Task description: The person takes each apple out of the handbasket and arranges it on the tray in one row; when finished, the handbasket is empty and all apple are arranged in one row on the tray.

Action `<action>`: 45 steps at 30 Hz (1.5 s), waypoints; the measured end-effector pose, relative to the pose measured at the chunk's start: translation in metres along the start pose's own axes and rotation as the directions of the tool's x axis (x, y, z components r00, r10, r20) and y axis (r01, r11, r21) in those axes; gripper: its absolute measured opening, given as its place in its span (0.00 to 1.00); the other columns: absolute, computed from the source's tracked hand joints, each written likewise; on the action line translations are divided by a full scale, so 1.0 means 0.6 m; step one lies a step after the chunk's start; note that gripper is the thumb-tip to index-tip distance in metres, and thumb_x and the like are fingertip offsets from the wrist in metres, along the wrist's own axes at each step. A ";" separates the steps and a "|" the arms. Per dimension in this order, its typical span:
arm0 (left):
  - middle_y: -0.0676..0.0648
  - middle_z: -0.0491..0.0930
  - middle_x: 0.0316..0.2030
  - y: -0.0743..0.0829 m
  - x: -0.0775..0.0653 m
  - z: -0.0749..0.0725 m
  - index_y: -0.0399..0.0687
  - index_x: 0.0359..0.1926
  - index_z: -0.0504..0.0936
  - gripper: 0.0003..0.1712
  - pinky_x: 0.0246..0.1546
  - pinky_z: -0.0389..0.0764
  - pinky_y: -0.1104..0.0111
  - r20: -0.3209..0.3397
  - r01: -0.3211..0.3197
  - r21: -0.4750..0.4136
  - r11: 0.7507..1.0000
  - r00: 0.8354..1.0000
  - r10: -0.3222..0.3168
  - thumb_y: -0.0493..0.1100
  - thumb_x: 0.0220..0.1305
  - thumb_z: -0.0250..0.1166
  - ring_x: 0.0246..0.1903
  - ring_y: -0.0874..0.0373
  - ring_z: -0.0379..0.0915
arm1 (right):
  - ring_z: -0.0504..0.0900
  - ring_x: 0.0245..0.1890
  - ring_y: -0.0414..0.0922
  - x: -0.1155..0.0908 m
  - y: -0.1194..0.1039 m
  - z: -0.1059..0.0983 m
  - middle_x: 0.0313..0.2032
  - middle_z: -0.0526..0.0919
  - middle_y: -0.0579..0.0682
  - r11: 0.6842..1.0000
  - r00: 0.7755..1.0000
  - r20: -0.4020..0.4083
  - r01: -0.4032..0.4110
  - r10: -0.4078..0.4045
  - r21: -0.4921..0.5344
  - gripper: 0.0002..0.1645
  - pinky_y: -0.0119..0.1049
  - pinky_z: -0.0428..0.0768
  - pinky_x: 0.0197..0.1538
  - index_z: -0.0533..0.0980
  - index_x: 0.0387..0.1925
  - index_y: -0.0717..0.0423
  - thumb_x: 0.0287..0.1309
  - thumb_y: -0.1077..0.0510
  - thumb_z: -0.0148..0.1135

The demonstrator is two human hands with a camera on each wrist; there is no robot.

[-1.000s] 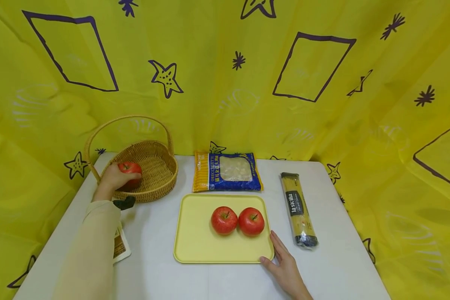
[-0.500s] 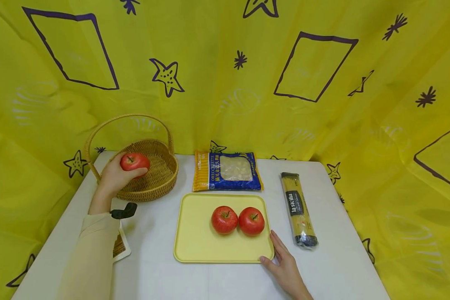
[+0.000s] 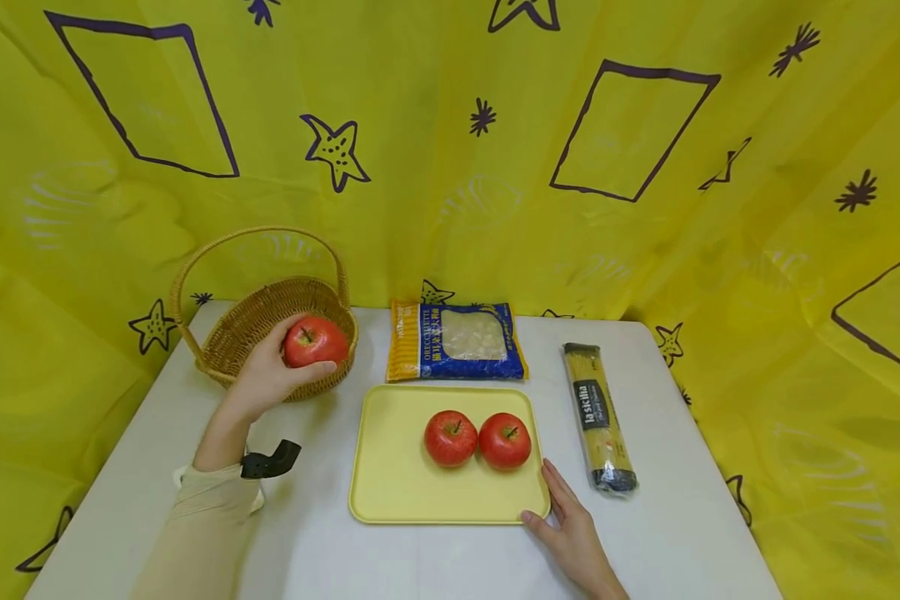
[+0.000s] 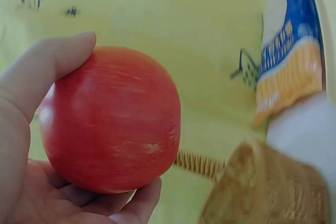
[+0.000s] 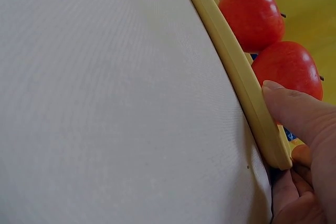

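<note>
A red apple (image 3: pixel 316 342) is in my left hand (image 3: pixel 268 371), above the front right of the wicker basket (image 3: pixel 228 333). The left wrist view has the thumb on one side of this apple (image 4: pixel 113 121) and curled fingers on the other. On the yellow tray (image 3: pixel 390 492) sit two more red apples, a left one (image 3: pixel 451 438) and a right one (image 3: pixel 505 442), side by side. My right hand (image 3: pixel 573 533) holds the tray's near right corner. In the right wrist view, its thumb (image 5: pixel 294 106) lies at the tray rim (image 5: pixel 239 77), with fingers around the corner.
Behind the tray lies a blue and yellow orecchiette bag (image 3: pixel 461 342). A spaghetti pack (image 3: pixel 598 421) lies to the right. The basket's tall handle (image 3: pixel 258 229) arches above it. A yellow patterned curtain (image 3: pixel 435 167) hangs around the white table (image 3: pixel 690 517).
My left hand has lifted the apple from inside the basket and carried it right and toward me. The right hand stays at the tray corner.
</note>
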State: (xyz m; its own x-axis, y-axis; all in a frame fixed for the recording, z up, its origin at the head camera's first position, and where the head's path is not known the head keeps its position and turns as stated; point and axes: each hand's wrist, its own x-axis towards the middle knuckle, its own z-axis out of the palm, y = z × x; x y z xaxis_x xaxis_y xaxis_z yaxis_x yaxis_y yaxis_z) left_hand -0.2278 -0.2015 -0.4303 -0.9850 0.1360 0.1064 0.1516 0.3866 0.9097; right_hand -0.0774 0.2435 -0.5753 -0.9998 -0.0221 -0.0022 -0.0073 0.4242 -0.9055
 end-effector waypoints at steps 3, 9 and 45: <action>0.36 0.67 0.61 0.011 -0.006 0.024 0.45 0.73 0.58 0.53 0.52 0.73 0.49 0.046 -0.025 -0.005 1.000 0.999 0.025 0.46 0.52 0.78 0.56 0.41 0.68 | 0.52 0.71 0.55 0.001 0.001 0.000 0.73 0.55 0.60 1.000 1.000 -0.005 0.005 -0.005 0.011 0.50 0.22 0.58 0.60 0.58 0.70 0.69 0.53 0.57 0.73; 0.37 0.69 0.60 0.024 -0.024 0.065 0.44 0.72 0.60 0.52 0.48 0.77 0.50 0.128 -0.056 -0.001 0.998 0.990 0.056 0.46 0.50 0.78 0.53 0.41 0.71 | 0.53 0.71 0.56 0.001 0.001 0.000 0.72 0.55 0.60 1.000 1.000 -0.007 0.013 -0.013 0.024 0.50 0.23 0.58 0.60 0.58 0.70 0.70 0.53 0.57 0.73; 0.43 0.74 0.54 -0.084 -0.057 0.200 0.39 0.68 0.64 0.54 0.50 0.74 0.55 0.306 0.036 0.089 0.995 0.950 -0.062 0.50 0.44 0.81 0.49 0.51 0.73 | 0.53 0.71 0.54 0.001 -0.001 -0.001 0.73 0.54 0.60 1.000 1.000 0.003 -0.016 0.016 0.020 0.50 0.26 0.59 0.61 0.58 0.71 0.68 0.53 0.58 0.73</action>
State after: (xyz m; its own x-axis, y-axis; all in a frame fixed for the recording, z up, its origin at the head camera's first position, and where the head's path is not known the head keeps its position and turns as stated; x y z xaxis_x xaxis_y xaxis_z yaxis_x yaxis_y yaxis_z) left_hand -0.1917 -0.1161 -0.5281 -0.9200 0.3841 -0.0776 0.1227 0.4706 0.8738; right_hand -0.0780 0.2436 -0.5743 -0.9997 -0.0181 -0.0183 0.0093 0.4065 -0.9136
